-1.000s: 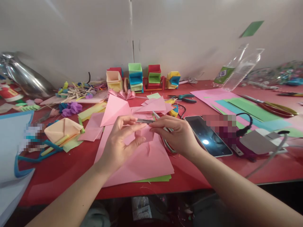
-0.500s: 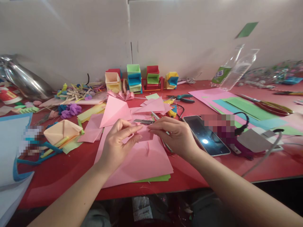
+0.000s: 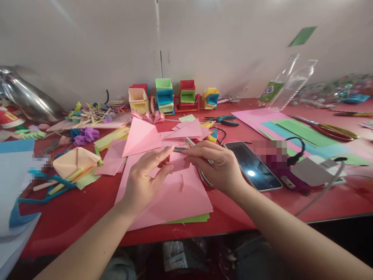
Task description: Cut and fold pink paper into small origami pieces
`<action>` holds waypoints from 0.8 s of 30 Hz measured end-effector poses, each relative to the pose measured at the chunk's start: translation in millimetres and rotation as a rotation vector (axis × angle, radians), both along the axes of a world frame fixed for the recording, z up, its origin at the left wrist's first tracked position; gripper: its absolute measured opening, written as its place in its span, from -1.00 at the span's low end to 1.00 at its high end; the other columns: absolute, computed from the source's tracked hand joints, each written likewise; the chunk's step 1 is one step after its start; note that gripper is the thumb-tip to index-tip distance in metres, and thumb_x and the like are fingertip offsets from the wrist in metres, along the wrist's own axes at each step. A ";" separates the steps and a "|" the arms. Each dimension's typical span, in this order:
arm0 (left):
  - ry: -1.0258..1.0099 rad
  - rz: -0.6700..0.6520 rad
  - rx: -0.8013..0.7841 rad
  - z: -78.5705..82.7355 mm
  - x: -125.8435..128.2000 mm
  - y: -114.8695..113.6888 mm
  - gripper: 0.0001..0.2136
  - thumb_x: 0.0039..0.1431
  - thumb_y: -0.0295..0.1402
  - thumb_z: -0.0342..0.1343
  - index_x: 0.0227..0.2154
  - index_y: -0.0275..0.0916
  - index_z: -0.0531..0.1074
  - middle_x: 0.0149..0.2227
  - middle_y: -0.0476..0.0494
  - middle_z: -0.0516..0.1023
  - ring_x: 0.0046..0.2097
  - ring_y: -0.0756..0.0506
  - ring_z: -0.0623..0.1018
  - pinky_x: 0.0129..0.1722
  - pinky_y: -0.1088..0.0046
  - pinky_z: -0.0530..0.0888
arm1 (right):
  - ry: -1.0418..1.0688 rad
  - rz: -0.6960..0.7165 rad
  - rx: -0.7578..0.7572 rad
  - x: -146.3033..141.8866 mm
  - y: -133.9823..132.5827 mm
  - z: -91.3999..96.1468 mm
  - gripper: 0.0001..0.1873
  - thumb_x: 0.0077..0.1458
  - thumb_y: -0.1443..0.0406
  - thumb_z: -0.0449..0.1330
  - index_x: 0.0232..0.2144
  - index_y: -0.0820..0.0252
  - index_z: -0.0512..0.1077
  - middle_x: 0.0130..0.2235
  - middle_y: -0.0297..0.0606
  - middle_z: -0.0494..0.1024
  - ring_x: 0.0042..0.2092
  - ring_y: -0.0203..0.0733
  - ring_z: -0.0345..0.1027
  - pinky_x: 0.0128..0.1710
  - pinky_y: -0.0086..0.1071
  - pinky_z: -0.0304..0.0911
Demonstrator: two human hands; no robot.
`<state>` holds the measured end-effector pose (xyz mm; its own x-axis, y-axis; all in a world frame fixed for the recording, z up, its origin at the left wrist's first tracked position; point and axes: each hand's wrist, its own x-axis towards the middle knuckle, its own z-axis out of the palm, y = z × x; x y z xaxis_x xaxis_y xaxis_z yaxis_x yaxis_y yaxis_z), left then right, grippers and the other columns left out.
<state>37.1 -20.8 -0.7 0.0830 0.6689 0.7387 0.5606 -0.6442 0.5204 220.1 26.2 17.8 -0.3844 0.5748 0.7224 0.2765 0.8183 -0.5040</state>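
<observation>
My left hand (image 3: 145,179) and my right hand (image 3: 216,165) meet over a large pink sheet (image 3: 171,194) on the red table (image 3: 72,210). Between their fingertips sits a small folded pink paper piece (image 3: 176,162); both hands pinch it. My left thumb and fingers close on its left side, my right fingers on its right edge. Just behind the fingertips lies a thin metal tool (image 3: 178,149). Scissors (image 3: 204,177) lie partly hidden under my right hand.
A phone (image 3: 252,165) with a lit screen lies right of my right hand. Folded paper boxes (image 3: 164,95) stand at the back, pliers (image 3: 224,119) and coloured sheets (image 3: 294,130) to the right, a tipped clear bottle (image 3: 287,87), an orange paper shape (image 3: 76,160) at left.
My hands stay together on the small pink piece. My left fingers have shifted and straightened somewhat along its left edge. The view has moved slightly.
</observation>
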 end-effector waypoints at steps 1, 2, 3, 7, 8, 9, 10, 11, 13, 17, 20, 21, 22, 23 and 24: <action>-0.007 0.012 0.003 -0.4 0.4 -0.6 -0.60 0.10 -0.53 0.10 0.00 -0.08 0.35 -0.33 0.02 0.48 -0.32 0.05 0.47 -0.22 0.50 0.45 | -0.003 0.011 -0.004 -0.3 -0.9 0.3 -0.77 0.05 0.44 0.16 -0.27 0.09 0.53 -0.36 -0.29 0.50 -0.33 -0.30 0.38 -0.33 -0.41 0.32; -0.011 0.018 0.006 -0.6 0.7 -1.1 -0.61 0.10 -0.53 0.10 0.00 -0.09 0.36 -0.33 0.02 0.48 -0.31 0.05 0.47 -0.23 0.50 0.45 | -0.009 0.022 -0.009 -0.7 -1.8 0.7 -0.76 0.04 0.43 0.16 -0.25 0.08 0.53 -0.35 -0.28 0.49 -0.32 -0.31 0.38 -0.33 -0.41 0.32; -0.014 0.019 0.010 -0.7 0.8 -1.7 -0.62 0.10 -0.53 0.10 -0.01 -0.10 0.37 -0.32 0.01 0.48 -0.31 0.05 0.47 -0.23 0.50 0.45 | -0.015 0.032 -0.016 -1.0 -2.6 1.1 -0.75 0.04 0.43 0.17 -0.24 0.07 0.53 -0.34 -0.28 0.49 -0.31 -0.31 0.37 -0.33 -0.41 0.32; -0.009 0.022 0.033 0.3 0.9 -3.6 -0.64 0.11 -0.52 0.09 -0.03 -0.10 0.37 -0.32 0.00 0.49 -0.30 0.04 0.47 -0.24 0.48 0.45 | -0.024 0.051 -0.037 -1.8 -3.8 1.4 -0.79 0.04 0.39 0.18 -0.25 0.06 0.53 -0.34 -0.28 0.47 -0.32 -0.31 0.37 -0.34 -0.42 0.33; 0.001 0.025 0.040 0.8 1.1 -3.9 -0.64 0.11 -0.52 0.09 -0.03 -0.09 0.37 -0.32 0.00 0.49 -0.30 0.03 0.48 -0.23 0.47 0.45 | -0.026 0.053 -0.028 -1.7 -3.6 1.2 -0.79 0.05 0.39 0.18 -0.26 0.07 0.53 -0.34 -0.28 0.46 -0.32 -0.31 0.37 -0.35 -0.42 0.33; 0.013 0.029 0.046 1.5 1.4 -4.2 -0.65 0.11 -0.53 0.08 -0.04 -0.10 0.38 -0.31 -0.01 0.50 -0.29 0.02 0.48 -0.22 0.46 0.45 | -0.027 0.054 -0.014 -1.6 -3.2 0.9 -0.80 0.05 0.40 0.17 -0.27 0.08 0.53 -0.35 -0.28 0.46 -0.33 -0.31 0.37 -0.35 -0.42 0.33; 0.025 0.029 0.050 2.1 1.8 -4.4 -0.66 0.11 -0.53 0.08 -0.05 -0.11 0.39 -0.29 -0.02 0.50 -0.28 0.02 0.48 -0.21 0.45 0.45 | -0.030 0.054 -0.001 -1.4 -2.8 0.7 -0.80 0.06 0.41 0.17 -0.28 0.09 0.53 -0.35 -0.27 0.46 -0.33 -0.31 0.37 -0.35 -0.42 0.33; 0.034 0.027 0.052 2.7 2.3 -4.5 -0.68 0.11 -0.53 0.08 -0.07 -0.12 0.40 -0.28 -0.04 0.50 -0.26 0.01 0.49 -0.20 0.44 0.45 | -0.031 0.051 0.011 -1.2 -2.5 0.4 -0.80 0.06 0.41 0.16 -0.29 0.09 0.54 -0.35 -0.27 0.46 -0.33 -0.31 0.37 -0.35 -0.42 0.32; 0.039 0.013 0.049 3.5 3.3 -4.6 -0.72 0.12 -0.52 0.07 -0.11 -0.14 0.43 -0.28 -0.05 0.51 -0.25 0.01 0.49 -0.20 0.44 0.46 | -0.032 0.041 0.026 -0.7 -2.0 -0.1 -0.80 0.07 0.41 0.15 -0.29 0.08 0.54 -0.35 -0.28 0.46 -0.32 -0.31 0.37 -0.34 -0.42 0.32; 0.018 -0.006 -0.002 3.8 4.8 -4.7 -0.78 0.13 -0.49 0.07 -0.17 -0.15 0.46 -0.28 -0.05 0.53 -0.25 0.00 0.50 -0.20 0.45 0.46 | -0.038 0.025 0.042 -0.9 -2.1 -1.2 -0.80 0.09 0.38 0.13 -0.30 0.06 0.53 -0.35 -0.29 0.46 -0.32 -0.31 0.37 -0.35 -0.42 0.33; -0.009 0.003 -0.024 3.6 5.1 -5.5 -0.80 0.12 -0.50 0.07 -0.21 -0.15 0.48 -0.29 -0.05 0.53 -0.25 0.00 0.51 -0.21 0.45 0.46 | -0.020 0.005 0.045 -2.3 -2.1 -2.6 -0.81 0.08 0.39 0.13 -0.28 0.09 0.51 -0.34 -0.28 0.48 -0.31 -0.30 0.38 -0.33 -0.41 0.33; -0.018 0.009 -0.022 3.7 5.1 -5.8 -0.80 0.12 -0.50 0.07 -0.22 -0.15 0.49 -0.29 -0.05 0.53 -0.24 0.00 0.51 -0.22 0.46 0.45 | -0.012 -0.007 0.047 -2.8 -2.0 -2.9 -0.82 0.08 0.40 0.14 -0.28 0.10 0.50 -0.34 -0.28 0.49 -0.31 -0.30 0.38 -0.32 -0.41 0.32; -0.025 0.015 -0.019 3.9 5.1 -6.1 -0.80 0.12 -0.51 0.07 -0.23 -0.16 0.49 -0.29 -0.05 0.53 -0.24 0.00 0.51 -0.22 0.46 0.45 | -0.006 -0.017 0.049 -3.2 -1.9 -3.0 -0.83 0.07 0.41 0.14 -0.29 0.10 0.49 -0.35 -0.29 0.49 -0.31 -0.30 0.38 -0.31 -0.41 0.32; -0.030 0.018 -0.019 4.2 5.1 -6.4 -0.81 0.12 -0.51 0.07 -0.24 -0.16 0.49 -0.30 -0.05 0.53 -0.24 0.00 0.51 -0.22 0.46 0.45 | -0.003 -0.021 0.050 -3.4 -1.9 -2.9 -0.84 0.07 0.42 0.14 -0.31 0.11 0.48 -0.36 -0.30 0.50 -0.31 -0.30 0.39 -0.29 -0.40 0.32; -0.034 0.018 -0.021 4.6 5.1 -6.7 -0.81 0.12 -0.51 0.07 -0.24 -0.16 0.49 -0.30 -0.05 0.52 -0.24 0.00 0.51 -0.22 0.46 0.45 | -0.006 -0.019 0.046 -3.6 -1.9 -2.7 -0.85 0.07 0.42 0.14 -0.34 0.12 0.47 -0.36 -0.31 0.50 -0.31 -0.29 0.39 -0.28 -0.40 0.31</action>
<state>42.2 -27.5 3.9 0.0458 0.6855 0.7266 0.5535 -0.6229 0.5528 216.6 24.2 15.1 -0.3783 0.5483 0.7458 0.2956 0.8351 -0.4640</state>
